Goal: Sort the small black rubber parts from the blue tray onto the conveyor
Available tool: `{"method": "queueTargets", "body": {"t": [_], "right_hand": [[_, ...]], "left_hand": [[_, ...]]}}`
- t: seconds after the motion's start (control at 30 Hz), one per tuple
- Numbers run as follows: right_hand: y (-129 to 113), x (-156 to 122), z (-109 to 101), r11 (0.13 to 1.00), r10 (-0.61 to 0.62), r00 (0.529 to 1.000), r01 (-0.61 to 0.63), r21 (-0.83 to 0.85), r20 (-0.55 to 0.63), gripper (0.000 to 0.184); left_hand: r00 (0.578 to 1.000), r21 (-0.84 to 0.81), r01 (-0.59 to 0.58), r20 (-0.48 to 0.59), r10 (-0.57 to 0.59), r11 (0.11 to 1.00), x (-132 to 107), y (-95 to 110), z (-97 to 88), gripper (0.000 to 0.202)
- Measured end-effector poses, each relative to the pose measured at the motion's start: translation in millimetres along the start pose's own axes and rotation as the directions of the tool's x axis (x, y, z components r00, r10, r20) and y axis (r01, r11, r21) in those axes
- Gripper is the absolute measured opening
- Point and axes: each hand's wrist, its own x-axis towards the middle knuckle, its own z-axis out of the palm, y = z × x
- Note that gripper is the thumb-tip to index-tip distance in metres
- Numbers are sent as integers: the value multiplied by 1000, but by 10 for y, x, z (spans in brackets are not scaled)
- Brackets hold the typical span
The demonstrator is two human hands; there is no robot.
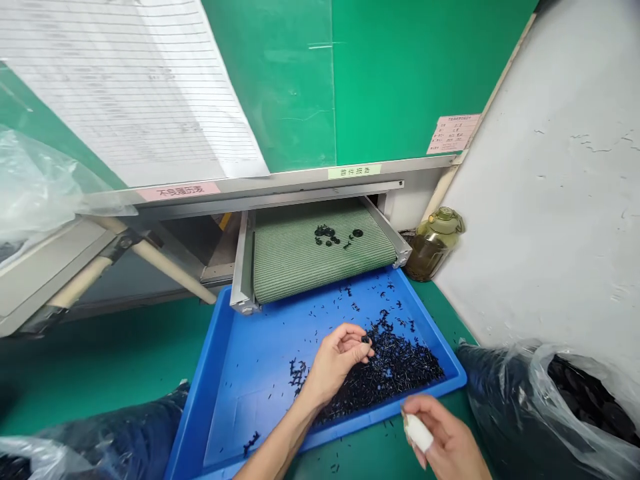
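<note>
My left hand (334,365) hangs over a blue plastic tray (197,420), pinching a small black part (367,340) at its fingertips. Beneath and to the right of that hand lies a heap of small black parts (387,373), with loose pieces scattered across the tray floor. My right hand (443,440) sits just past the tray's front right rim, its fingers closed on a white object (418,432). I cannot tell what that object is. A green mesh conveyor belt (295,260) ends above the tray and carries a few black pieces (325,235).
Open plastic bags of black parts lie on the green bench at left (115,433) and right (585,407). A glass jar (433,247) stands beside the conveyor's metal frame. Green panels and a white wall close off the back and right.
</note>
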Motion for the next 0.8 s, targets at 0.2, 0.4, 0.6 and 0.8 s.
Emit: {"method": "queueTargets", "body": {"t": [0.2, 0.4, 0.6, 0.8], "right_hand": [[-648, 211, 132, 951, -238, 970, 245, -186, 57, 14], [-694, 178, 197, 580, -591, 770, 613, -536, 242, 37], [-834, 105, 268, 577, -550, 771, 629, -521, 321, 29], [-939, 30, 269, 724, -498, 813, 581, -371, 302, 24]], "left_hand": [[990, -208, 138, 24, -136, 968, -439, 79, -63, 34], [984, -325, 178, 59, -167, 929, -692, 148, -71, 33], [993, -312, 118, 39, -112, 943, -818, 205, -89, 29], [991, -324, 135, 21, -135, 936, -869, 166, -136, 32]]}}
